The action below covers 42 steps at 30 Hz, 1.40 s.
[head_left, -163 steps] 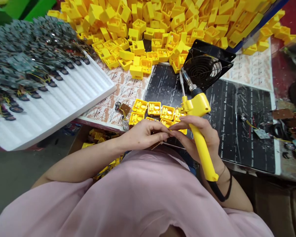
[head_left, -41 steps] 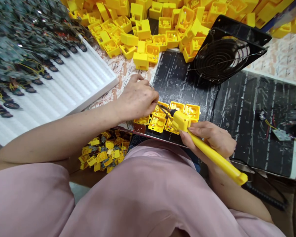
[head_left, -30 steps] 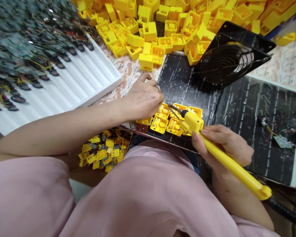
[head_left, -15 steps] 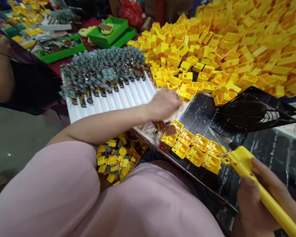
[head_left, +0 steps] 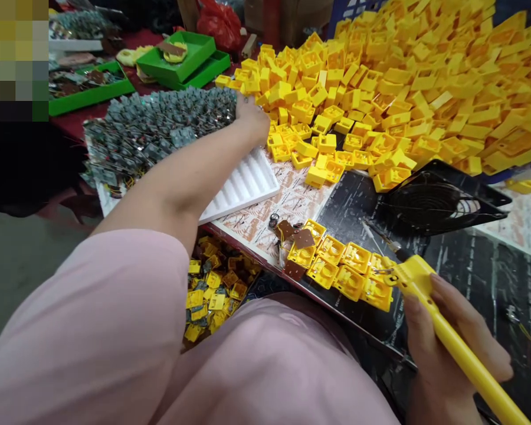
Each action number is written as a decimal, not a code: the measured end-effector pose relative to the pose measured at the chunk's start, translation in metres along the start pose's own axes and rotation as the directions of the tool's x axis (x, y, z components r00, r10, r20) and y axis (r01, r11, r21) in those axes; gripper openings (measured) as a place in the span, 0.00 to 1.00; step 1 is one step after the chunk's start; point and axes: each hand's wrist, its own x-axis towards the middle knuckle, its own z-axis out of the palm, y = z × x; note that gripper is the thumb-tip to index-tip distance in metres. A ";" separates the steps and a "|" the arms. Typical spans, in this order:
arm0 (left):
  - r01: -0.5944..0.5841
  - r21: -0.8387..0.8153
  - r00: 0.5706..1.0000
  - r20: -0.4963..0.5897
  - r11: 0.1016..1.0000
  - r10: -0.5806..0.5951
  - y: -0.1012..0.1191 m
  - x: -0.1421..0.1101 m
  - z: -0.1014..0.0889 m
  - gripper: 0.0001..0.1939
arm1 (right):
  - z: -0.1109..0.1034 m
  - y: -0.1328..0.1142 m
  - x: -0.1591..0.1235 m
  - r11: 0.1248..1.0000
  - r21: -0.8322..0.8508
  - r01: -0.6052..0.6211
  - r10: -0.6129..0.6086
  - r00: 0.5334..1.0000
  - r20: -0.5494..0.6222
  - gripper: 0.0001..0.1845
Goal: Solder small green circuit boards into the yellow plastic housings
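My right hand [head_left: 451, 342] is wrapped round the handle of a yellow soldering iron [head_left: 442, 330], whose metal tip points up-left over the black mat [head_left: 469, 265]. Beside the tip lie two rows of open yellow plastic housings [head_left: 345, 268], with small brown circuit boards [head_left: 294, 236] at their left end. My left hand [head_left: 251, 115] is stretched far out to the edge of the grey pile of wired circuit boards [head_left: 159, 127] on the white ribbed tray [head_left: 243, 186]. Its fingers are hidden behind the back of the hand.
A huge heap of yellow housings [head_left: 402, 88] fills the back of the table. A black fan [head_left: 433, 200] lies at the right. Green trays [head_left: 186, 56] stand at the far left. A box of finished yellow parts [head_left: 212, 289] sits below the table edge.
My left hand has left the rows of housings and reached forward and up to the pile of circuit boards. The soldering iron has drawn back to the right, and my view has swung left.
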 end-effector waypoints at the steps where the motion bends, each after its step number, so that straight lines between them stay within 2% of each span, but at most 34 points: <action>1: 0.029 0.027 1.000 -0.003 0.999 -0.029 0.000 -0.005 -0.001 0.15 | -0.001 0.002 0.000 1.000 -0.002 0.007 -0.007 1.000 0.004 0.20; 3: 0.035 0.103 0.999 0.003 0.994 -0.036 -0.003 -0.017 -0.009 0.10 | -0.002 0.005 0.000 1.000 0.008 0.014 -0.014 1.000 0.010 0.20; 5: 0.008 0.096 1.000 -0.015 0.995 -0.007 -0.010 -0.031 -0.022 0.10 | -0.002 0.009 -0.001 1.000 0.025 0.008 -0.009 1.000 0.010 0.21; 7: -0.013 -0.004 0.997 -0.077 1.000 0.013 -0.014 -0.046 -0.038 0.12 | -0.001 0.011 -0.004 0.999 0.036 -0.013 0.013 1.000 0.005 0.24; 9: -0.014 -0.190 0.989 -0.148 0.982 -0.014 -0.011 -0.063 -0.053 0.14 | 0.000 0.012 -0.006 0.999 0.032 -0.023 0.024 1.000 -0.020 0.23; 11: -0.022 -0.437 0.991 -0.131 0.899 -0.040 0.002 -0.083 -0.064 0.14 | 0.003 0.011 -0.007 1.000 0.025 -0.011 0.012 1.000 -0.023 0.21; 13: -0.012 -0.677 1.000 -0.021 0.736 -0.003 0.026 -0.106 -0.068 0.14 | 0.006 0.008 -0.003 0.998 0.046 0.050 -0.051 0.998 0.032 0.20; 15: 0.048 -0.808 0.992 0.109 0.587 0.069 0.055 -0.130 -0.064 0.11 | 0.010 0.001 0.006 0.989 0.090 0.119 -0.130 0.982 0.135 0.16; 16: 0.095 -0.835 0.978 0.180 0.543 0.105 0.071 -0.141 -0.061 0.09 | 0.014 -0.003 0.012 0.983 0.116 0.142 -0.162 0.971 0.178 0.14; 19: 0.255 -0.838 0.895 0.393 0.483 0.210 0.115 -0.170 -0.045 0.06 | 0.027 -0.016 0.030 0.951 0.280 0.127 -0.197 0.951 0.238 0.08; 22: 0.424 -0.805 0.769 0.562 0.416 0.304 0.147 -0.190 -0.029 0.06 | 0.040 -0.024 0.042 0.920 0.389 0.043 -0.154 0.953 0.259 0.20; 26: 0.636 -0.740 0.630 0.662 0.218 0.406 0.170 -0.206 -0.014 0.14 | 0.046 -0.028 0.047 0.853 0.507 -0.127 0.012 0.974 0.224 0.17; 28: 0.747 -0.645 0.517 0.717 0.163 0.468 0.173 -0.213 -0.012 0.21 | 0.044 -0.028 0.048 0.823 0.542 -0.170 0.096 0.982 0.163 0.19; 30: 0.783 -0.587 0.421 0.742 0.203 0.522 0.173 -0.219 -0.014 0.26 | 0.040 -0.027 0.050 0.819 0.544 -0.182 0.140 0.983 0.118 0.20; 32: 0.727 -0.601 0.379 0.754 0.331 0.537 0.168 -0.221 -0.020 0.27 | 0.036 -0.028 0.054 0.825 0.537 -0.179 0.159 0.984 0.084 0.19; 34: 0.599 -0.627 0.387 0.771 0.497 0.507 0.160 -0.217 -0.035 0.26 | 0.030 -0.030 0.057 0.821 0.547 -0.165 0.166 0.985 0.048 0.18; 35: 0.509 -0.632 0.407 0.775 0.585 0.483 0.153 -0.212 -0.045 0.27 | 0.028 -0.031 0.059 0.817 0.557 -0.151 0.163 0.986 0.028 0.18; 36: 0.398 -0.630 0.453 0.767 0.667 0.454 0.145 -0.206 -0.058 0.29 | 0.025 -0.033 0.060 0.813 0.566 -0.134 0.158 0.987 0.007 0.17; 37: 0.275 -0.607 0.516 0.747 0.746 0.418 0.136 -0.198 -0.071 0.32 | 0.023 -0.034 0.061 0.811 0.572 -0.121 0.151 0.989 -0.004 0.17; 39: 0.039 -0.454 0.685 0.661 0.890 0.308 0.113 -0.181 -0.098 0.39 | 0.020 -0.034 0.061 0.808 0.579 -0.114 0.138 0.990 0.002 0.17; 40: -0.019 -0.309 0.758 0.616 0.951 0.216 0.100 -0.174 -0.109 0.40 | 0.020 -0.033 0.060 0.806 0.580 -0.120 0.137 0.990 0.013 0.18; 42: -0.047 -0.045 0.906 0.419 0.998 0.062 0.076 -0.164 -0.121 0.35 | 0.020 -0.031 0.057 0.813 0.565 -0.138 0.141 0.989 0.040 0.19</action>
